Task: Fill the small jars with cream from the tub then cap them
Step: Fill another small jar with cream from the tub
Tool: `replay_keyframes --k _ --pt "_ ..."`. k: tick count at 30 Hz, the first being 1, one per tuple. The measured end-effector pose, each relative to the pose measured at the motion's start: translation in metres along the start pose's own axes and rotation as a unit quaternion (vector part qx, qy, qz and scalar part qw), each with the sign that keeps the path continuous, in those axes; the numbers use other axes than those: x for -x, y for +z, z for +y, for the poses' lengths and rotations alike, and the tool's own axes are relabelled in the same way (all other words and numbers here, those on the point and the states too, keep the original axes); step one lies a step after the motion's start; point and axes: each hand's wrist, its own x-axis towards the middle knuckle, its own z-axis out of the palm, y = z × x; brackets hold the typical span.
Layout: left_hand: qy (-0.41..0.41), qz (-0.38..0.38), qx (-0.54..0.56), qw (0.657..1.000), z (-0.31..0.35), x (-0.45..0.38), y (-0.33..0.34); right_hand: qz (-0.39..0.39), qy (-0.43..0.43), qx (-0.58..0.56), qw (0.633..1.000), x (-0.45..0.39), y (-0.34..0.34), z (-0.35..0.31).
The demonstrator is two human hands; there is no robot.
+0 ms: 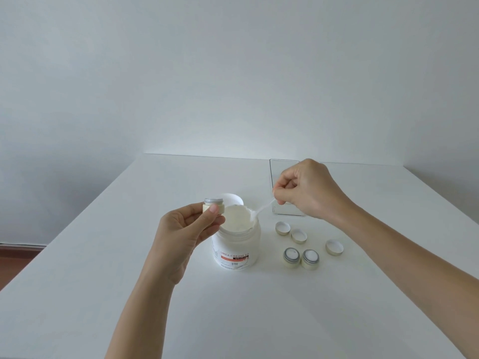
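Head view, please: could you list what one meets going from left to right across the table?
Left hand gripping a small cream-coloured jar → open white cream tub → two uncapped small jars → lone white cap, lying open side up.

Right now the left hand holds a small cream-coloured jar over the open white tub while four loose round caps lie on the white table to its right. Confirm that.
Not quite: the head view shows three loose round caps, not four. The left hand does hold the small cream-coloured jar at the open white tub, on the white table.
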Motion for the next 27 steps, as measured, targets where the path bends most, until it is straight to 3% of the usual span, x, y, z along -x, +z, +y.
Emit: replay_keyframes --k 11,21,27 --pt "0.005 -0.003 -0.004 1.000 -0.001 -0.001 0.001 0.013 0.053 -0.145 0.988 -0.007 0.006 0.007" --pt "0.016 -0.017 -0.031 0.999 -0.001 -0.001 -0.003 0.080 0.016 0.005 0.997 -0.012 0.026 0.008" --pt "0.032 -0.030 -0.046 0.998 -0.003 -0.001 -0.002 0.109 0.008 -0.001 0.994 -0.014 0.013 0.008"
